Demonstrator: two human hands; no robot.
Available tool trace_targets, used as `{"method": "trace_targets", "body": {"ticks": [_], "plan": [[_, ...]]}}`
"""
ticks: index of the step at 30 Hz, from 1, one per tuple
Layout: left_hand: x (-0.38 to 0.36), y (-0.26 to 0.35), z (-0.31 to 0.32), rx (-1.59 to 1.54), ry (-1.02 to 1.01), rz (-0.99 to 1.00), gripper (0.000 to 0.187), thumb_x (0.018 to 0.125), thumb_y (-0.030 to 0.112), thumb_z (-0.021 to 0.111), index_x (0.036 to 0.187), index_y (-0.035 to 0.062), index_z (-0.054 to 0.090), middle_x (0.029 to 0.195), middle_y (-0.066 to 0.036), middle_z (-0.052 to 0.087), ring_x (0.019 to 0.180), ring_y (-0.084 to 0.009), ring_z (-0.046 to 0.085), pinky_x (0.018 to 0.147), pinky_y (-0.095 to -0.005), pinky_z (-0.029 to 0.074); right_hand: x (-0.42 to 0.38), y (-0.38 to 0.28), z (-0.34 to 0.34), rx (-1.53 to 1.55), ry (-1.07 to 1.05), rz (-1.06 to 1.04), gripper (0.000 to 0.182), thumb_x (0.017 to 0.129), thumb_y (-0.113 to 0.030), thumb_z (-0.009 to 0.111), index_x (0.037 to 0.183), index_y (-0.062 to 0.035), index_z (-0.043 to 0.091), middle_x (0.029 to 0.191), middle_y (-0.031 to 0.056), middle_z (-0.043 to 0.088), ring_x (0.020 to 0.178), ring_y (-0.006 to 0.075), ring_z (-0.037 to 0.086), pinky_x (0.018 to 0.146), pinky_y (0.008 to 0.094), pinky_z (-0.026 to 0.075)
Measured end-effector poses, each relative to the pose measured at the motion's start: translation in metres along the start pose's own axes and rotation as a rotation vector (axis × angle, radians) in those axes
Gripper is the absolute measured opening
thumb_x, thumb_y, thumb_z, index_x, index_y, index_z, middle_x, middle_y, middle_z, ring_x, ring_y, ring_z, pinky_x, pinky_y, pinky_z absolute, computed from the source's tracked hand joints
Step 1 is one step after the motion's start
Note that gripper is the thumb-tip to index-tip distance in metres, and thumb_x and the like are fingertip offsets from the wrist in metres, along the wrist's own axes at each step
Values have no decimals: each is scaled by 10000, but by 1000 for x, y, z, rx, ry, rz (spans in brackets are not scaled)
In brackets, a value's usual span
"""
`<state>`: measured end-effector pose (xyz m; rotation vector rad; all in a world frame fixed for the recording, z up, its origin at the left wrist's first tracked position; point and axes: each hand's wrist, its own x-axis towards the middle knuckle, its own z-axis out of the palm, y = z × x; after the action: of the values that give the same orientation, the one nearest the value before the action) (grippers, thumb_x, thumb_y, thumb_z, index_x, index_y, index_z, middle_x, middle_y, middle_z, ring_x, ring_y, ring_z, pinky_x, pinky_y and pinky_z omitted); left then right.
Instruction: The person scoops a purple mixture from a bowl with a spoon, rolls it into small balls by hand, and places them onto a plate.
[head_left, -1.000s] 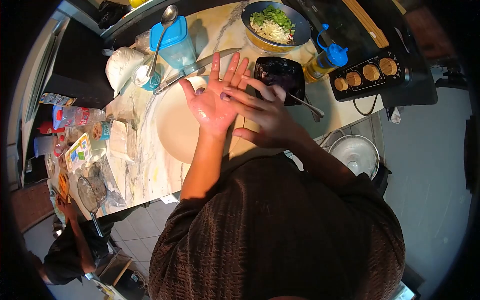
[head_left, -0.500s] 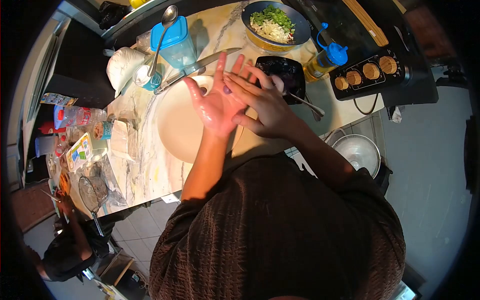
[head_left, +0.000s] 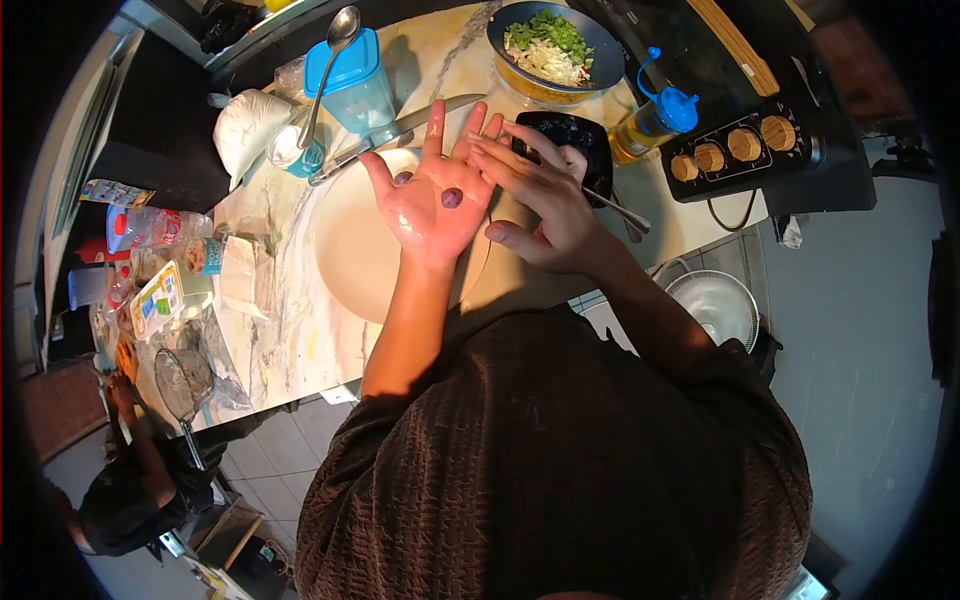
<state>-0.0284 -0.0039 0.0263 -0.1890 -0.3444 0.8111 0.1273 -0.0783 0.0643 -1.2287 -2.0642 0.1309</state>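
Note:
My left hand (head_left: 435,205) is held palm up, fingers spread and skin glistening, over a large cream round plate (head_left: 350,245). On its palm rests a small purple dough-like ball (head_left: 452,198). A second purple ball (head_left: 403,178) shows on the plate, just past the left thumb. My right hand (head_left: 550,200) hovers at the right, fingers stretched out and overlapping the left fingertips in this view. Behind the right hand sits a black square bowl (head_left: 540,128), partly covered by the fingers, with a spoon handle (head_left: 622,212) sticking out beside it.
A knife (head_left: 410,127) lies behind the plate. Near it stand a blue-lidded container (head_left: 352,95) and an oil bottle (head_left: 650,125). A pan of chopped vegetables (head_left: 500,45) is at the back, the stove (head_left: 790,150) at right. Another person's arm (head_left: 145,450) shows lower left.
My right hand has moved off the left palm to the right, and the purple ball there now shows whole. The left fingers are spread out flatter.

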Motion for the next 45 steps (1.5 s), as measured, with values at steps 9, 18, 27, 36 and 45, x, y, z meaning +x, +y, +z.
{"method": "trace_targets", "body": {"ticks": [9, 18, 27, 36, 45], "plan": [[4, -6, 13, 280, 130, 126, 1041, 809, 830, 495, 1560, 153, 245, 1571, -237, 277, 1444, -428, 264, 1193, -523, 237, -1, -11, -3, -86, -69, 73, 669, 860, -424, 713, 1413, -95, 529, 1438, 87, 548, 1363, 375, 412, 1064, 496, 347], [2, 5, 4, 259, 122, 169, 1042, 816, 836, 468, 1556, 135, 251, 1558, -255, 300, 1446, -438, 278, 1210, -553, 197, -13, -18, 24, 24, -43, 85, 716, 819, -476, 733, 1413, -127, 536, 1486, 40, 502, 1383, 321, 396, 1034, 474, 327], [-1, -2, 1, 372, 180, 163, 1017, 835, 829, 451, 1556, 137, 260, 1555, -251, 310, 1438, -423, 298, 1202, -555, 224, -2, -26, 28, -145, -2, 77, 692, 762, -464, 761, 1337, -106, 615, 1455, 37, 534, 1367, 308, 403, 1018, 486, 315], [-3, -5, 3, 443, 283, 144, 994, 847, 822, 447, 1549, 139, 283, 1502, -211, 385, 1388, -388, 368, 1171, -520, 288, -2, -9, 27, -88, -84, 78, 726, 786, -436, 710, 1406, -92, 553, 1443, 63, 551, 1363, 296, 402, 1041, 471, 268], [-4, -4, 8, 598, 355, 206, 997, 844, 843, 420, 1515, 112, 325, 1424, -177, 448, 1291, -323, 444, 1117, -458, 348, -2, -8, 32, -38, 6, 48, 392, 874, -281, 668, 1234, -128, 689, 1302, 13, 647, 1280, 217, 474, 996, 448, 298]]}}
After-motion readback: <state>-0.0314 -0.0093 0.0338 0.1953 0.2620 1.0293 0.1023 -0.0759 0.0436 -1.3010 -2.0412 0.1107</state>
